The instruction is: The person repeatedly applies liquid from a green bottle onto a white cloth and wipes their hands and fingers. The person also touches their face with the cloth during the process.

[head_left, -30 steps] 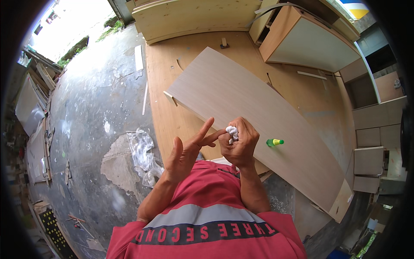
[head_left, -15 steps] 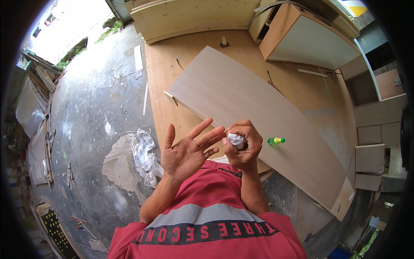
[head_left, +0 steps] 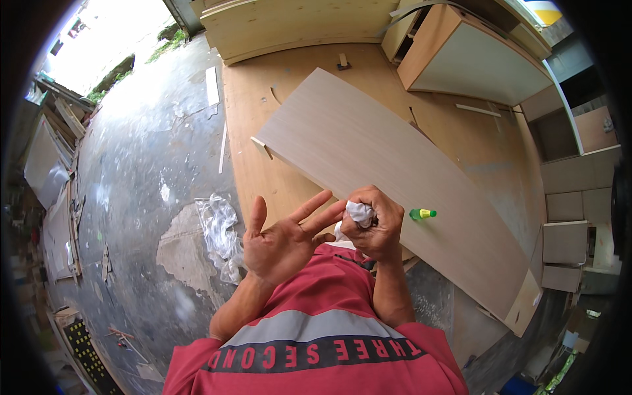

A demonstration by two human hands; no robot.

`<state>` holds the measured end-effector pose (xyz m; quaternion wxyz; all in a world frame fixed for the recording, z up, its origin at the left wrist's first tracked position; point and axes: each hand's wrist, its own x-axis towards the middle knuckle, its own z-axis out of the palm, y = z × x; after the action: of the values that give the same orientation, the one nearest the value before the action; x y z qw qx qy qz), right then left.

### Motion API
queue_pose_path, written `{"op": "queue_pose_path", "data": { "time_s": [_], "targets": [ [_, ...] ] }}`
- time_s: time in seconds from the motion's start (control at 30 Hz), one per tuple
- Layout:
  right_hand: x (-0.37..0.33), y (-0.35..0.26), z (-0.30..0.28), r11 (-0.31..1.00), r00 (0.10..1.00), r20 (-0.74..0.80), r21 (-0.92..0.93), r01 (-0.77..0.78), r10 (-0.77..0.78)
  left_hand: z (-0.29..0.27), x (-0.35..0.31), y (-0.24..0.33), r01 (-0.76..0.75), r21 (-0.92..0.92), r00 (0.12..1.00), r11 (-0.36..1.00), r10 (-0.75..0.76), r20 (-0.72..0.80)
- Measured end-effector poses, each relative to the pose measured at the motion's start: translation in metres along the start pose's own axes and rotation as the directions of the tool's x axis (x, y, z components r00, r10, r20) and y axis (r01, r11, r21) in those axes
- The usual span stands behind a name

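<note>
My left hand [head_left: 276, 249] is turned palm up with its fingers spread, and nothing lies in it. A crumpled white cloth [head_left: 360, 214] is bunched in my right hand [head_left: 385, 232], whose fingers are closed around it. The cloth meets the tip of one finger of my left hand. Both hands are in front of my red shirt, above the near edge of a long light wood-grain panel [head_left: 382, 145]. To the right of my right hand, a small green bottle [head_left: 421, 214] with a yellowish part sits on that panel.
Beneath the panel is a larger brown board [head_left: 253, 174] on the concrete floor [head_left: 141, 178]. Crumpled clear plastic [head_left: 218, 230] lies to the left. A cabinet [head_left: 474, 59] stands at the far right, and stacked boards [head_left: 59, 171] line the left side.
My left hand has shifted slightly down, its fingers bending a little differently. My right hand, with the cloth, has stayed close to the fingertips.
</note>
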<state>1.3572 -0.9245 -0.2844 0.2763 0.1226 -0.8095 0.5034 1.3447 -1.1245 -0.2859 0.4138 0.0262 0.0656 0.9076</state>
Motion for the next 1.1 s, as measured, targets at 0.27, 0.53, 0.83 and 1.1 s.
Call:
{"op": "queue_pose_path", "data": {
  "time_s": [0.27,0.53,0.83,1.1],
  "targets": [
    [-0.005,-0.003,0.005,0.971,0.999,-0.007,-0.236,0.037,-0.04,0.009,-0.001,-0.007,0.042,-0.063,0.998,0.997,-0.044,-0.033],
    [0.009,-0.066,0.005,0.999,0.994,-0.094,0.008,0.048,-0.047,0.008,0.003,-0.013,-0.085,0.011,0.963,0.996,0.08,0.256],
    [0.018,-0.096,0.038,0.957,0.915,0.376,0.29,0.03,-0.143,-0.014,0.027,-0.023,-0.354,0.208,0.826,0.912,0.201,0.527],
    [0.021,-0.081,0.035,0.915,0.846,0.479,0.404,0.024,-0.234,0.029,0.01,-0.018,-0.114,0.232,0.988,0.966,0.085,0.128]
  ]
}}
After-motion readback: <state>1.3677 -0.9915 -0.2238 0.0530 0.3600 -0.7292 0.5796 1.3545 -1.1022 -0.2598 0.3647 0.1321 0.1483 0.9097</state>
